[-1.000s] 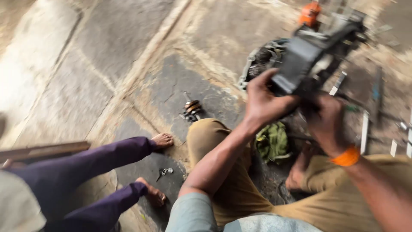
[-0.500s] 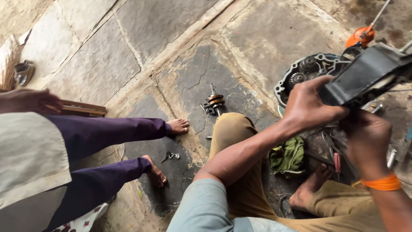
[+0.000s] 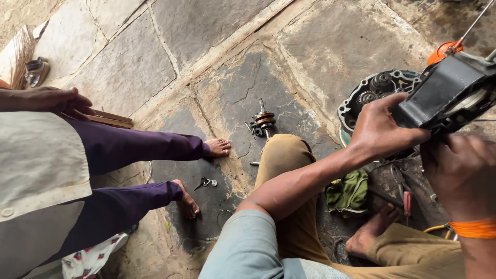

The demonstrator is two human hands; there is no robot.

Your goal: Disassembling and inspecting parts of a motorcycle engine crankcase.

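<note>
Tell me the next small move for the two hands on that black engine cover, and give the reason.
Probably lower the black engine cover gently, keeping both grips. The left hand clasps its near edge and the right hand supports it from below, so it hangs in the air above the open engine casing, whose gears lie exposed. Tools and a green rag crowd the stone floor underneath.

Left hand (image 3: 385,129): bare, no ring or glove visible; surface smudged with dark grime. Left forearm bare to above elbow. Left sleeve (image 3: 248,243): short, pale grey-blue fabric, hem ending at upper arm.

Right hand (image 3: 460,173): bare, grime-marked. Right wrist: orange band (image 3: 473,228), thread-like, wrapped around wrist.

Trousers (image 3: 289,170): tan-brown cloth, full length, creased at knee; second leg visible at lower right, same cloth.

Foot (image 3: 369,232): bare, no footwear; sole and toes dusty.
</note>
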